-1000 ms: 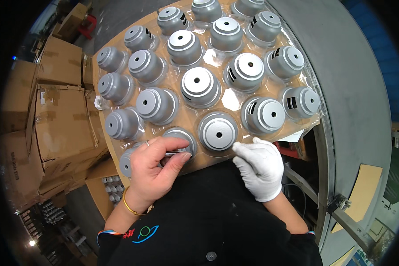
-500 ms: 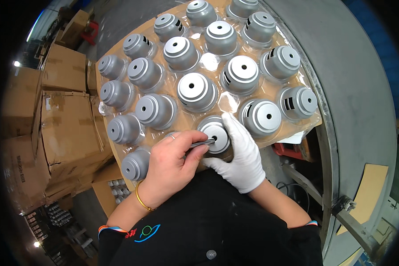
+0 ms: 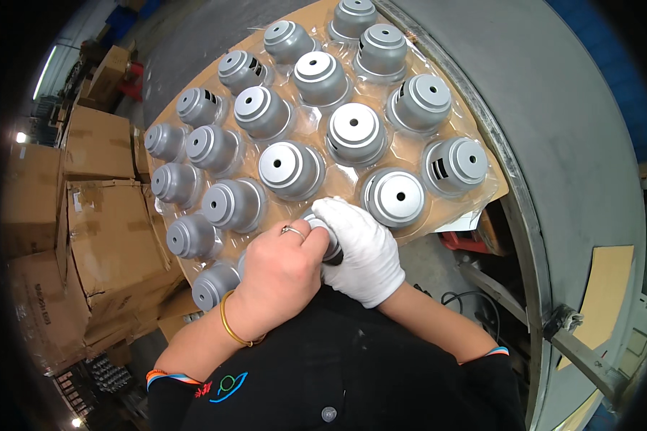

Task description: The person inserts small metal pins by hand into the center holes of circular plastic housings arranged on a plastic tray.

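My bare left hand [image 3: 284, 262], with a ring and a gold-coloured bracelet, is closed over the top of a silver-grey, cup-shaped metal housing [image 3: 331, 244]. The thin metal rod it held half a second ago is hidden inside the fist. Wrapped round the right side of the same housing is my white-gloved right hand [image 3: 359, 251]. Both hands cover most of that housing, so its centre hole is out of sight. Nearest to the glove stands another housing [image 3: 394, 197], stepped on top with a dark hole in the middle.
Several like housings [image 3: 291, 169], some with black marks, stand in a clear plastic tray [image 3: 341, 176] on cardboard. A grey metal surface [image 3: 553, 144] curves along the right, above a metal frame bar [image 3: 492, 291]. Stacked cartons [image 3: 115, 237] fill the left. A cable [image 3: 474, 298] lies low right.
The view has shifted, and the housings appear lower and further left. My left hand has turned over the housing top, hiding the rod. The right hand has closed tighter round its side.
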